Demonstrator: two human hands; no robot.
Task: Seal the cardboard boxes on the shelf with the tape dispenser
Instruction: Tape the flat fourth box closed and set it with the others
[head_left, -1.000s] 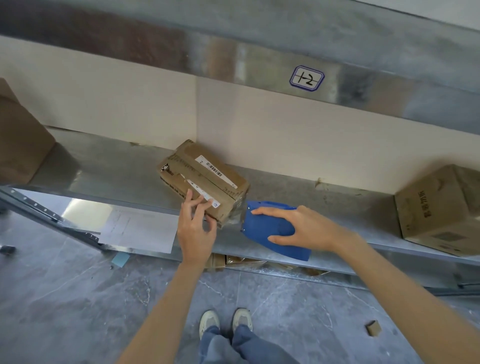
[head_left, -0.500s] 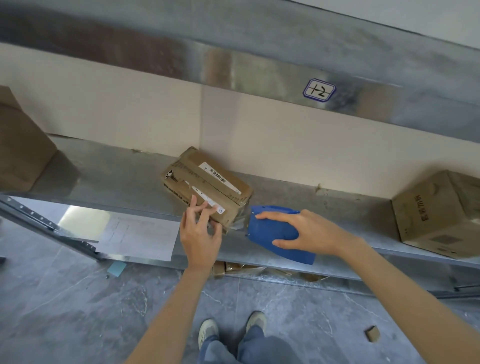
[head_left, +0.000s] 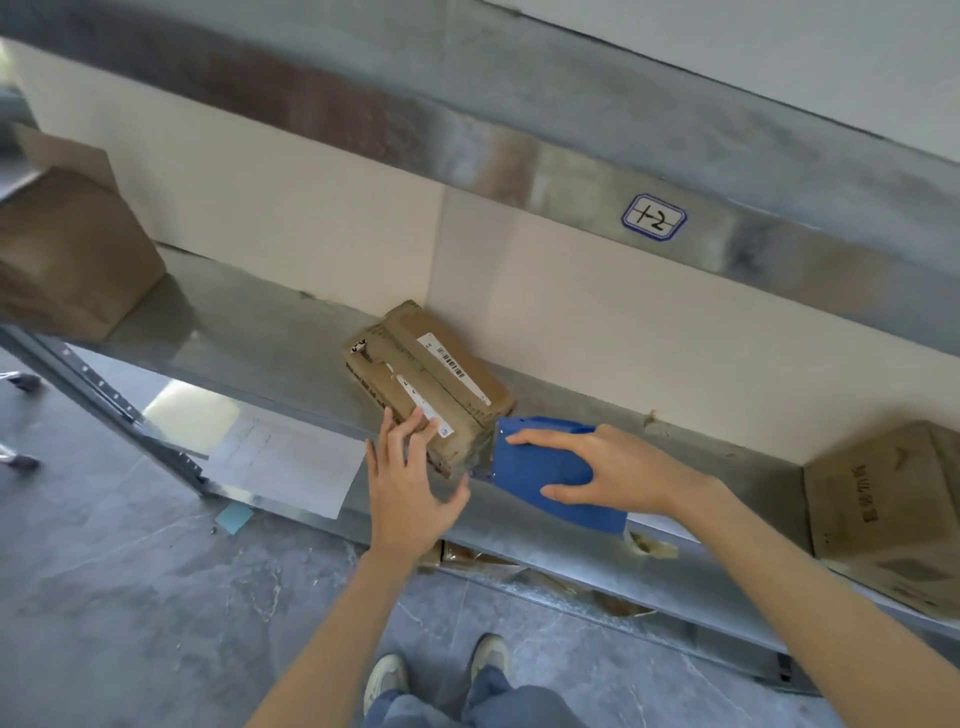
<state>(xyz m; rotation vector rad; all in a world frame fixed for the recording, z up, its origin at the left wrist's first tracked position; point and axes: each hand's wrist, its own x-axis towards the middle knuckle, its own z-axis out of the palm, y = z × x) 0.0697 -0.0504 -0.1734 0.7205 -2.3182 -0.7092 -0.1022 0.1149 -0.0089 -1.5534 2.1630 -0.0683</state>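
Lying flat at the edge of the box (head_left: 431, 384), left hand (head_left: 410, 493) sits beside right hand (head_left: 613, 473) gripping tape dispenser (head_left: 535, 467).

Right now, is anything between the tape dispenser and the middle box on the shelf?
Nothing visible. The tape dispenser, held by the right hand, meets the middle box at its near right corner; the left hand rests on the box beside it.
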